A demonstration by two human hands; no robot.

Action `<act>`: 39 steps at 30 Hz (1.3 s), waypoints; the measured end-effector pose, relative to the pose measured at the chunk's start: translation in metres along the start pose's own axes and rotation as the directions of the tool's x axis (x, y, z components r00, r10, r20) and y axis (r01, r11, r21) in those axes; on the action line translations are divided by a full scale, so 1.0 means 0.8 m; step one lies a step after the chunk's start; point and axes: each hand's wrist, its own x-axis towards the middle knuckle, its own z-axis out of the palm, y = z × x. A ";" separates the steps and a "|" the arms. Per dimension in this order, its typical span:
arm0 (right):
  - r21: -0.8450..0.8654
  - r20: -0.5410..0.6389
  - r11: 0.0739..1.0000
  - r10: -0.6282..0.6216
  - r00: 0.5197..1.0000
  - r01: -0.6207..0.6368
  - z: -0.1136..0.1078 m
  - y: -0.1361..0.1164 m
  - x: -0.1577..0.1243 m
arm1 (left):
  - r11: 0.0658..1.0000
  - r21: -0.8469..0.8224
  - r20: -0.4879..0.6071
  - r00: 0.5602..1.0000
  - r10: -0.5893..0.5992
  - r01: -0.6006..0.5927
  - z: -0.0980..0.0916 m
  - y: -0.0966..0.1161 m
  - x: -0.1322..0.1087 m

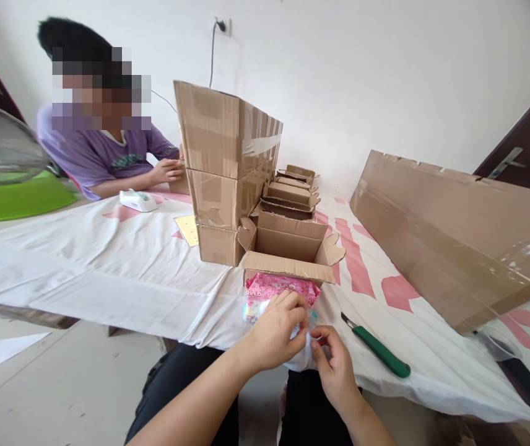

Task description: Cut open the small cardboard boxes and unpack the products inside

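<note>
A pink plastic packet (283, 285) with white and light-blue parts lies at the table's near edge, against an open cardboard box (288, 248). My left hand (281, 325) rests over the packet, its fingers curled closed at the packet's near right side. Close beside it, my right hand (335, 365) has thumb and forefinger pinched together. What lies between those fingertips is too small to make out. Whitish plastic shows below the hands. To the right of my right hand lies a green box cutter (379, 350) with its blade out.
Closed cardboard boxes (213, 198) stand stacked behind and left; more open boxes (290, 192) line up beyond. A large cardboard sheet (451, 229) leans at right. Across the table, a person (107, 148) holds a box near a white device (137, 200). A fan (5, 155) stands left.
</note>
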 end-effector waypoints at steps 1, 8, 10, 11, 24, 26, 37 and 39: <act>0.007 -0.001 1.000 -0.002 1.000 0.002 -0.001 -0.003 -0.002 | 1.000 -0.004 0.006 1.000 0.003 -0.003 -0.001 0.000 0.000; -0.102 -0.019 0.994 -0.036 0.999 0.034 -0.002 -0.024 0.000 | 0.994 0.092 0.108 0.993 0.054 -0.064 0.002 0.002 -0.004; -0.143 -0.019 0.990 -0.020 1.000 0.018 -0.006 -0.025 0.000 | 0.991 0.104 0.132 0.989 0.068 -0.082 0.002 0.000 -0.005; -0.163 -0.014 0.987 -0.013 1.000 0.010 -0.010 -0.025 0.000 | 0.991 0.106 0.139 0.988 0.071 -0.086 0.001 -0.001 -0.005; -0.582 -0.086 0.768 0.266 0.960 -0.265 -0.152 0.003 -0.049 | 0.985 0.144 0.175 0.982 0.067 -0.093 -0.005 -0.003 -0.003; -0.647 -0.122 0.697 0.306 0.944 -0.309 -0.169 0.011 -0.058 | 0.983 0.155 0.176 0.982 0.071 -0.099 -0.005 -0.004 -0.003; -0.790 -0.211 0.536 0.220 0.952 -0.299 -0.189 0.013 -0.064 | 0.977 0.163 0.051 0.990 0.131 -0.138 -0.007 -0.008 -0.001; -0.760 -0.138 0.627 0.096 0.986 -0.168 -0.181 0.005 -0.058 | 0.977 0.190 -0.055 0.992 0.109 -0.097 -0.015 -0.012 -0.001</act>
